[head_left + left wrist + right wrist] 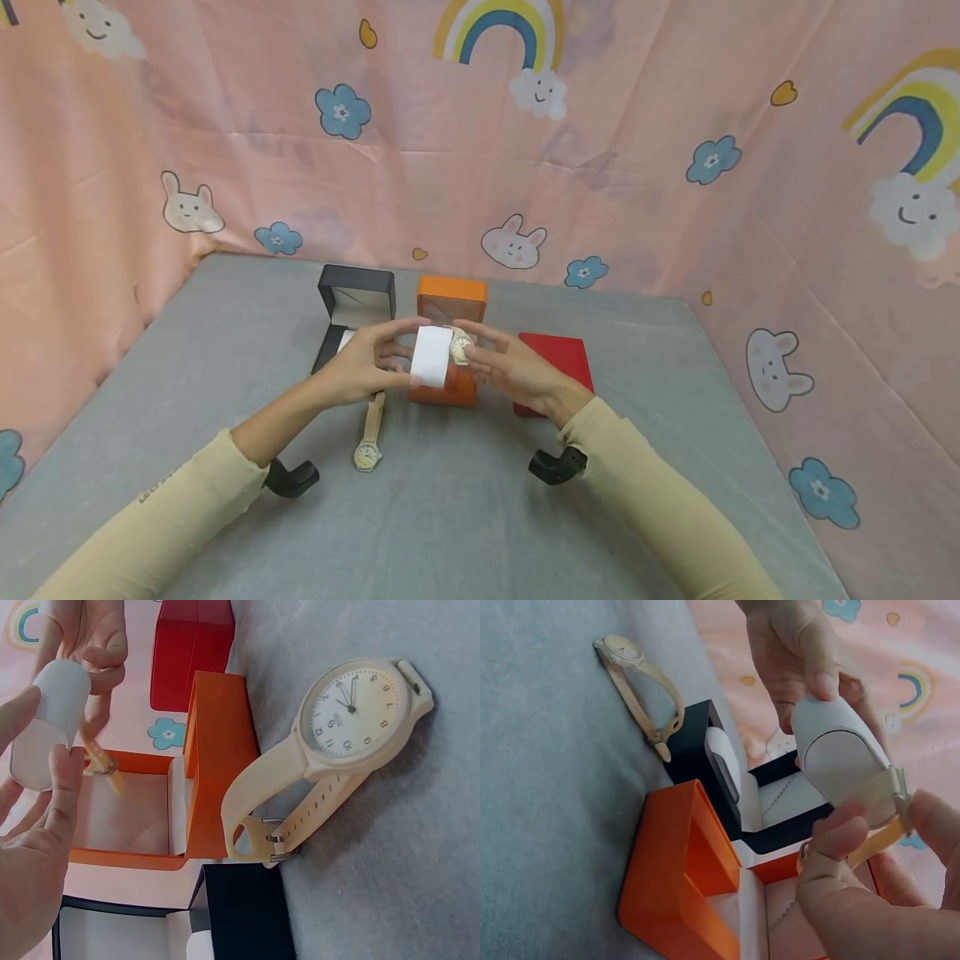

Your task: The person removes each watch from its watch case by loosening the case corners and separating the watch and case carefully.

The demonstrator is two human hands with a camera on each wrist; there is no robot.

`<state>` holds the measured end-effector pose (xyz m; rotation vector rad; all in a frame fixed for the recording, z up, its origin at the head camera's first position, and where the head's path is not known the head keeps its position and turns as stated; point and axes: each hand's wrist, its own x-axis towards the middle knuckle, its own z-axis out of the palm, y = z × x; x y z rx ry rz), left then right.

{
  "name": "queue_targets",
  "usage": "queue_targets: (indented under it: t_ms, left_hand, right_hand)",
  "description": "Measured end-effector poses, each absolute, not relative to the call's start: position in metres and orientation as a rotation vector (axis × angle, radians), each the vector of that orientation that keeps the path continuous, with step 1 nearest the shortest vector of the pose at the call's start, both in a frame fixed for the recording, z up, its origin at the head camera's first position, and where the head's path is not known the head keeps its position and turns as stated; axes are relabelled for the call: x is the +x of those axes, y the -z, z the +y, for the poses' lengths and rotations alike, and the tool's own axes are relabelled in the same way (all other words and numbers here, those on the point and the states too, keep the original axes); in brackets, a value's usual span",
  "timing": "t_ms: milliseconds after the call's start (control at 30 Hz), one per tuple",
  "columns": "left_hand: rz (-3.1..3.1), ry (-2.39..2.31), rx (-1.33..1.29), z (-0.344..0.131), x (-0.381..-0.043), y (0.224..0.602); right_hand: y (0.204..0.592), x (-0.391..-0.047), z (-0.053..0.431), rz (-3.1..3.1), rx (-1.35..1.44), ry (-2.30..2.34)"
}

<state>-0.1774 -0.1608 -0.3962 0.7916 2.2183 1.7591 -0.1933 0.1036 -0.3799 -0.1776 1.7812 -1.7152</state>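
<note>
My left hand (360, 364) pinches a white watch cushion (431, 357) between thumb and fingers, above the open orange box. At the cushion's right end, my right hand (517, 367) holds a cream-strapped watch (460, 347) by thumb and fingers. In the right wrist view its strap (877, 841) and buckle overlap the cushion's end; fingers hide the dial there. A second watch (367, 454), with a cream strap and a round numbered dial, lies buckled on the table below my left hand.
Behind my hands stand an orange watch box (452, 292) and, left of it, a black watch box (357, 282), both with lids up. The black box holds a white cushion (724, 761). A closed red box (558, 357) sits to the right. Pink printed cloth (420, 192) surrounds the grey table (450, 517).
</note>
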Motion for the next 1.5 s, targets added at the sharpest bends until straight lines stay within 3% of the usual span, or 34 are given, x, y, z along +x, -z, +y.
queue_targets:
  t_ms: [1033,1500]
  left_hand:
    - [2.236,-1.752,0.768,-0.159,-0.183,0.405]
    - [2.224,-1.722,0.753,-0.161,-0.182,0.406]
  right_hand:
    - [0.399,-0.181,0.125,2.096,-0.408,1.586]
    - [0.414,-0.168,0.124,2.205,-0.323,1.583]
